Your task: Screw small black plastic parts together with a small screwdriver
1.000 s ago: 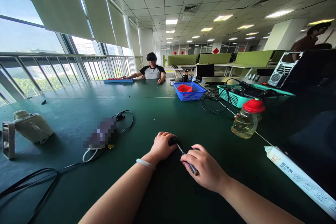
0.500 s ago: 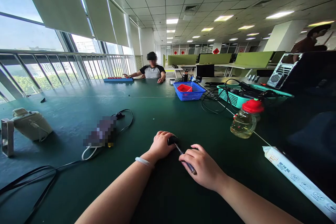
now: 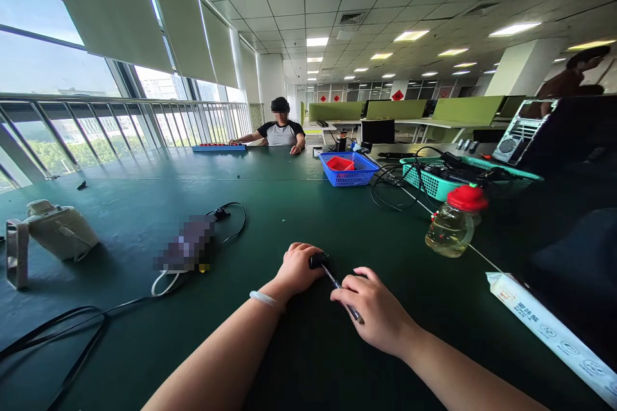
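My left hand [image 3: 297, 268], wearing a pale bracelet [image 3: 263, 298] at the wrist, is closed around a small black object [image 3: 318, 260] low over the dark green table. Its kind cannot be made out. A slim screwdriver [image 3: 355, 314] lies in my right hand [image 3: 375, 308], gripped between thumb and fingers. From the grip, its thin metal shaft slants up to the left, and the tip meets or nearly meets the black object. Part of the handle is hidden under my fingers.
Left of my hands lie a blurred-out device [image 3: 187, 243] with cables and a beige jug-like container [image 3: 62, 231]. To the right are a red-lidded bottle [image 3: 453, 225], a long white packet [image 3: 549, 331], a blue basket [image 3: 349, 176] and a teal basket [image 3: 434, 185]. A person [image 3: 282, 131] sits across the table.
The whole view has shifted slightly down and to the right. Both hands keep nearly the same pose, with the screwdriver still at the black object.
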`<state>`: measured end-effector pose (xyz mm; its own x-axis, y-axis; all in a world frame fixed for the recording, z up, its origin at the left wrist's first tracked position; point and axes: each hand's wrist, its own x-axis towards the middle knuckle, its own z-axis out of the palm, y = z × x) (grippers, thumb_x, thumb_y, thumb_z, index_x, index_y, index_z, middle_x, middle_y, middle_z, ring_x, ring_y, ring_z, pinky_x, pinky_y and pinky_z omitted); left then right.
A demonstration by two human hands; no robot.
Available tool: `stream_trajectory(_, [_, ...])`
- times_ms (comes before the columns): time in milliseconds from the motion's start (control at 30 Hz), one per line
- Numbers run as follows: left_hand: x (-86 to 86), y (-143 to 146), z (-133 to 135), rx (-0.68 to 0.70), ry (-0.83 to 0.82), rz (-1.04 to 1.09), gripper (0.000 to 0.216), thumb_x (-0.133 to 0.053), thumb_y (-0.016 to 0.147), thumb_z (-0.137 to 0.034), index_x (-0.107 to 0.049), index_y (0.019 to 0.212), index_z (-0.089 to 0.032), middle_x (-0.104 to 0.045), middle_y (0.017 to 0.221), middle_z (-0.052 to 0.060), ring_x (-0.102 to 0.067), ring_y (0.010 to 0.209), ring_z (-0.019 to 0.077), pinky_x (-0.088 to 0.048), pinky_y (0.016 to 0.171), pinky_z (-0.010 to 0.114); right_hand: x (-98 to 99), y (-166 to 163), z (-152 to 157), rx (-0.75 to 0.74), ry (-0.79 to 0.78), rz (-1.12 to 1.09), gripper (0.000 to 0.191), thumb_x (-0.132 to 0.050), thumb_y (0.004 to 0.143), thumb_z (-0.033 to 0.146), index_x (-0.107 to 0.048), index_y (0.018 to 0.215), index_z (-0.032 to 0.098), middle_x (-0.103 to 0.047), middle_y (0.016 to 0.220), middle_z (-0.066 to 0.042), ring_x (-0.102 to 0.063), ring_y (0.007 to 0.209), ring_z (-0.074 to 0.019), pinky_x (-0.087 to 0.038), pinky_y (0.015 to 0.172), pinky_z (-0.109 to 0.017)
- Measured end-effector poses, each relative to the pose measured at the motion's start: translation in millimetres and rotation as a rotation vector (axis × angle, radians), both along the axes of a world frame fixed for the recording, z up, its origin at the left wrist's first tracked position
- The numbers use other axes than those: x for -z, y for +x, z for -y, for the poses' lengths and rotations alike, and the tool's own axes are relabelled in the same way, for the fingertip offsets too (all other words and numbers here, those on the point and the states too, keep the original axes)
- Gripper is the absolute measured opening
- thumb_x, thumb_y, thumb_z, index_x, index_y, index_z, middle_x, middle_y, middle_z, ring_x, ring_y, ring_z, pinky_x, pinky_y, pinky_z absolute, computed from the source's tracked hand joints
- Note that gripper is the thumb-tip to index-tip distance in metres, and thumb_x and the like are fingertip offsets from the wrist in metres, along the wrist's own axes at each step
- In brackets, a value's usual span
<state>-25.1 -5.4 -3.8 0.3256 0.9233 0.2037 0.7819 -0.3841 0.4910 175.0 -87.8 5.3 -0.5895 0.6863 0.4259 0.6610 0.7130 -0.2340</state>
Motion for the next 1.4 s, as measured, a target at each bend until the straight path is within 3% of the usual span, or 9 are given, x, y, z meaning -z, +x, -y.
stream_trajectory(867, [1.8, 0.5, 0.3, -0.022, 0.005, -0.030, 0.045, -0.076, 0.075, -0.042, -0.071, 0.116, -0.025, -0.069, 0.125, 0.007, -0.052, 0.125, 0.0321, -0.040, 0.108, 0.048, 3.3, 0.5, -1.3, 0.012, 0.103, -0.131, 0.025, -0.049, 0.089, 0.008, -0.068, 0.097, 0.022, -0.066, 0.080, -0.002, -0.062, 0.072, -0.0162, -0.041, 0.099, -0.045])
stream_trajectory(1400, [-1.0, 0.4, 3.3, 0.005, 0.010, -0.023, 0.044, -0.074, 0.077, -0.040, -0.071, 0.120, -0.029, -0.069, 0.124, 0.004, -0.051, 0.123, 0.0311, -0.040, 0.107, 0.049, 2.8, 0.9, -5.1, 0.022, 0.088, -0.154, 0.022, -0.049, 0.091, 0.009, -0.067, 0.096, 0.022, -0.066, 0.080, -0.001, -0.063, 0.073, -0.0161, -0.042, 0.099, -0.045])
